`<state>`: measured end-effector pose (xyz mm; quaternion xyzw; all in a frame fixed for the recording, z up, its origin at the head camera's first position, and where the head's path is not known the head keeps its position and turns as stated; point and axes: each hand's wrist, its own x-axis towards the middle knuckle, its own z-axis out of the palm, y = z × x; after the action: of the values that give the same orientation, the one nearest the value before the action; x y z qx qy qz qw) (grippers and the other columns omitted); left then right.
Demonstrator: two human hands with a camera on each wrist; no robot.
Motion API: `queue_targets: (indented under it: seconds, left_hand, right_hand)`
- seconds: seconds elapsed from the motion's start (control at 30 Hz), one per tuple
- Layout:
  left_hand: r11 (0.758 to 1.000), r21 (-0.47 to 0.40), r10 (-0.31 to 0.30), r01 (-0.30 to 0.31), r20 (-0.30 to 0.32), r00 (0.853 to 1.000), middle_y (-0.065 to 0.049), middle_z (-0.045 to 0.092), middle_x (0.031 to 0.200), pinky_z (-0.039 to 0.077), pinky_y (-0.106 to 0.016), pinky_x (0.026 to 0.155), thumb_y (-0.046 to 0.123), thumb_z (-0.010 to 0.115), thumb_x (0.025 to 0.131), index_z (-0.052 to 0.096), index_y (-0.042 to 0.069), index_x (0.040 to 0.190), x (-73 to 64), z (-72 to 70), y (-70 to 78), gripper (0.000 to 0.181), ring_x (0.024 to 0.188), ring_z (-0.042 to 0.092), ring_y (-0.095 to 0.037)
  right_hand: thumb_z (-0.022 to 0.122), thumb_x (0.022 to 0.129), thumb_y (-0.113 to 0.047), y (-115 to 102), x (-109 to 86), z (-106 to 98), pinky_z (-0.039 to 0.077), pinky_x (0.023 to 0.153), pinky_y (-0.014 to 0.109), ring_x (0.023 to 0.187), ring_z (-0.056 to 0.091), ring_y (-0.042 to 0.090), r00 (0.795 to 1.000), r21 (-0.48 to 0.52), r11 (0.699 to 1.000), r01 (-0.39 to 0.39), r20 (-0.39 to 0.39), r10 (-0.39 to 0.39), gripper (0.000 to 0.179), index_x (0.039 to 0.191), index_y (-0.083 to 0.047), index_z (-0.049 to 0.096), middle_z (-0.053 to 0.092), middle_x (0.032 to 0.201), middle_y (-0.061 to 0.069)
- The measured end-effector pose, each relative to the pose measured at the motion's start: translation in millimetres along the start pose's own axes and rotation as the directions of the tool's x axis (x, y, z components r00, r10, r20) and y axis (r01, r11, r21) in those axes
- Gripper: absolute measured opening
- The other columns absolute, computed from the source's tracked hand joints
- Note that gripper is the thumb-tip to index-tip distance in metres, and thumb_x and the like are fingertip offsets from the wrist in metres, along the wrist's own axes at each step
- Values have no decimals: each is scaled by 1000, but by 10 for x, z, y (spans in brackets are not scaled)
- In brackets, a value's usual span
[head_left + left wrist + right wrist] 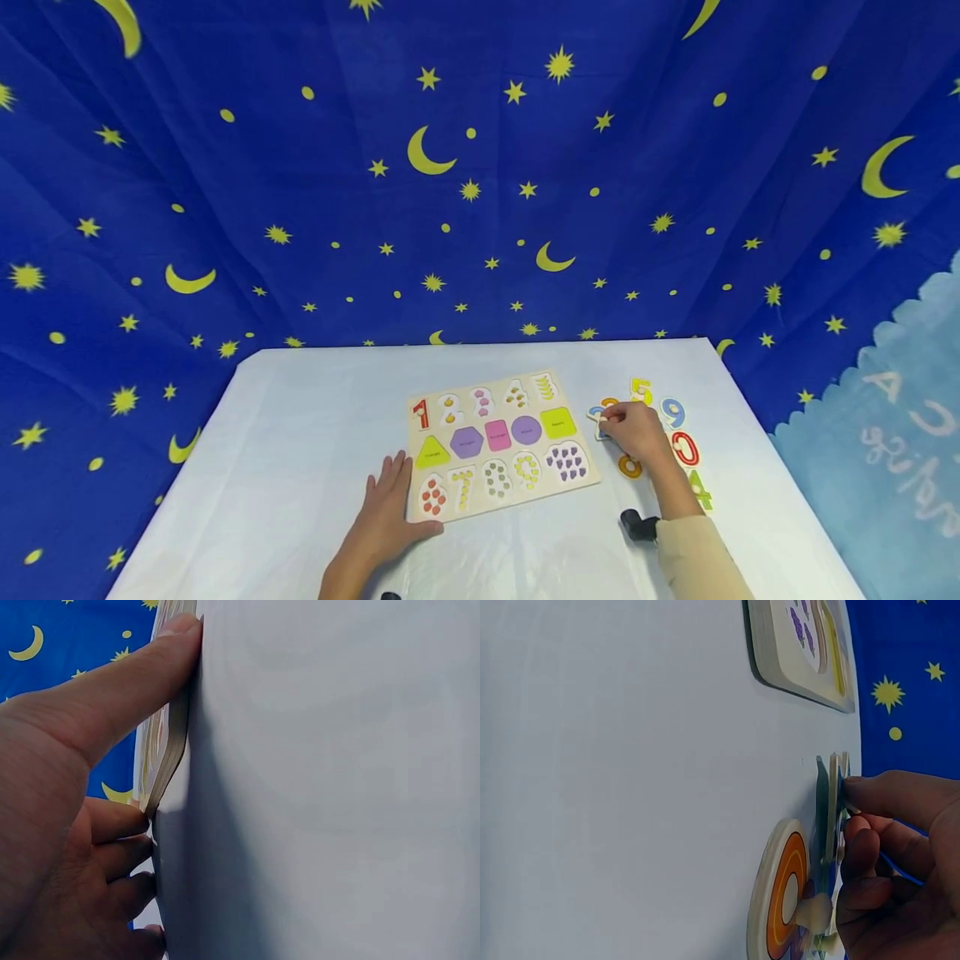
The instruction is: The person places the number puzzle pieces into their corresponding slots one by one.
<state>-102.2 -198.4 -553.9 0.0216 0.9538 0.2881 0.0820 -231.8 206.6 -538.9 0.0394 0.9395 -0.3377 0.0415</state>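
A wooden number puzzle board lies flat, with coloured shapes along its middle row and a red number 1 piece in its upper left slot. My left hand rests at the board's near left corner, fingers along the left side and thumb against the near edge. To the right of the board, my right hand pinches a blue number 2 puzzle piece between thumb and fingers. In the right wrist view that piece appears nearly edge-on, partly hidden by the fingertips.
Around my right hand lie an orange round piece, a yellow 5, a blue 9, a red 0 and a green 4. A blue star-patterned cloth hangs behind the white table.
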Motion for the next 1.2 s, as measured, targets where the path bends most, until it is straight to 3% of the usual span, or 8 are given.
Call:
queue_targets:
  seconds: [0.4,0.57,0.9,1.2]
  left_hand:
    - [999,3,39,-39,-20,999,-23,20,155,3,-58,111,56,83,63,26,-4,148,-18,5,-13,119,143,7,-40]
    - [999,-6,51,-51,-29,998,-24,21,154,3,-58,111,54,83,64,27,-5,148,-40,-11,12,117,143,8,-41]
    - [999,-1,34,-35,-27,999,-22,20,155,3,-57,112,55,83,63,27,-4,149,-18,-40,15,118,143,8,-39]
    - [999,-15,35,-35,-21,999,-23,20,155,2,-58,111,55,83,62,27,-4,148,-34,-32,5,119,143,8,-41]
  right_hand:
    - [71,83,-20,10,-12,6,44,60,30,71,54,18,1000,43,999,-20,-1,20,19,95,-6,72,61,79,2]
    - [72,83,-20,-27,-5,25,44,63,30,72,54,17,1000,37,999,7,-18,-7,18,96,-7,73,62,79,1]
    - [72,84,-20,-86,29,77,44,66,32,74,54,18,998,47,997,57,-16,-56,16,94,-8,72,61,80,1]
    - [71,84,-22,-159,8,129,45,69,34,77,54,19,999,72,997,42,-17,-41,21,99,-8,72,62,82,2]
